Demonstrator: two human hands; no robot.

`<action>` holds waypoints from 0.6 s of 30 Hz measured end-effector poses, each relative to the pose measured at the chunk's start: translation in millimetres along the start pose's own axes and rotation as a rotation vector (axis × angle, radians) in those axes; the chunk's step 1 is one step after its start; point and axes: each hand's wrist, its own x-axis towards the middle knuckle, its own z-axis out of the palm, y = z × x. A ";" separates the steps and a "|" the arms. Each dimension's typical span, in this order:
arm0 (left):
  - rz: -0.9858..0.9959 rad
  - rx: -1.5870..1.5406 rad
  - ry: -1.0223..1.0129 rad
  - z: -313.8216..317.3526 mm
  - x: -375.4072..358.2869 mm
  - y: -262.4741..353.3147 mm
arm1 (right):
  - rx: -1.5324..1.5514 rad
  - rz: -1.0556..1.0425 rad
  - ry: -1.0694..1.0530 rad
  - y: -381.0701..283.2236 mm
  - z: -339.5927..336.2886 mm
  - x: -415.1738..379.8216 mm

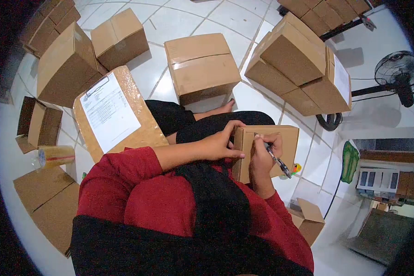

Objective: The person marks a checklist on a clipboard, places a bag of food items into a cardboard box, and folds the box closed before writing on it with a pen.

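A small closed cardboard box (286, 138) rests on my lap, its flat top facing up. My left hand (223, 143) grips the box at its left edge, thumb on the near side and fingers towards the far corner. In my right hand (266, 154) is a pen (280, 164), its back end sticking out towards me and its tip down near the far part of the box top. The tip itself is mostly hidden by my fingers. Left of my legs lies a brown clipboard (145, 124) with a printed sheet (109, 112) clipped to it.
Several large cardboard boxes stand ahead, including one in the middle (202, 64) and a stack on the right (290, 55). A tape roll (56, 156) is at left, near an open box (40, 124). A black fan (400, 80) stands at right; another open box (307, 218) sits near my right arm.
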 end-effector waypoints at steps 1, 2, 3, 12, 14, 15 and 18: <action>0.000 -0.001 0.000 0.3 -0.1 -0.9 | -0.051 -0.016 -0.019 -1.3 0.0 0.7; -0.001 0.013 0.001 0.1 0.0 -1.8 | -0.051 -0.017 -0.019 0.3 -0.4 0.8; -0.002 0.027 0.004 -0.3 0.3 -2.6 | -0.006 0.003 -0.025 3.4 -0.6 1.0; 0.018 0.040 -0.002 -0.5 1.1 -3.4 | 0.021 0.007 -0.027 10.2 -1.6 -0.1; 0.009 0.015 -0.004 0.0 1.2 -6.5 | -0.029 -0.016 -0.023 6.9 -1.6 0.3; 0.000 -0.009 -0.003 -0.1 1.3 -7.5 | -0.011 0.011 -0.027 3.2 -1.4 1.0; -0.030 0.009 -0.009 -1.3 -0.2 -0.5 | 0.077 0.078 -0.001 4.8 0.0 -0.9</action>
